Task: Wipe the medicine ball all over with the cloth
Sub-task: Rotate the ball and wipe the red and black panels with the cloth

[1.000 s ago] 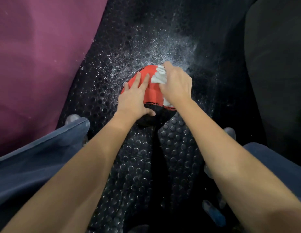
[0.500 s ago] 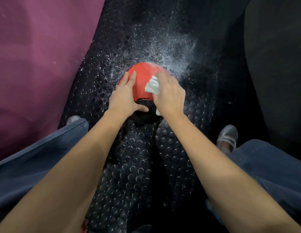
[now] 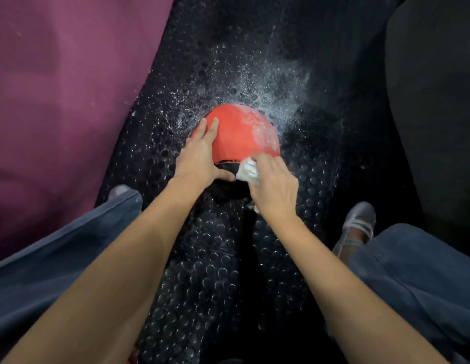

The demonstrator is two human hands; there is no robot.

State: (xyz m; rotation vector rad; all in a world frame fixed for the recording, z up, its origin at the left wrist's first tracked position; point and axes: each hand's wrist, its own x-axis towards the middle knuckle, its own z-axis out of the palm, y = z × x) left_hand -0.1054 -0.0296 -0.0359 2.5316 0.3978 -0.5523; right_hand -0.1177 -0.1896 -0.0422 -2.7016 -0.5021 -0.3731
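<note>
Rubber matting [image 3: 215,271], black w/ round studs, runs under both my arms and out past my hands; white specks are scattered over it beyond my fingertips, thickest up and to the right of my right hand. Purple pad [image 3: 65,88] fills the area far left of my left hand. Dark padded block [image 3: 438,101] stands well off to the right of my right hand. Blue trouser legs [image 3: 412,279] sit outside each forearm, and a pale strappy shoe [image 3: 357,227] shows just right of my right wrist, on the matting; a bit of another pale shoe peeks out left of my left wrist.

Medicine ball [image 3: 241,135], red on top and black on the near lower part, rests on the matting directly ahead, between my hands. Its right upper side looks whitish, smeared. Nothing stands btwn me and it except my own hands, which cover its near-left and near-right.

Left hand [image 3: 199,158] lies flat on the ball's left side, fingers straight and pointing away, thumb stretched across the black band toward my right hand. Right hand [image 3: 275,185] has fingers curled round the white cloth [image 3: 248,170], bunched up, pressing it on the ball's near-right side at the red/black border. Cloth sits just beside my left thumb tip; can't tell if they touch.
</note>
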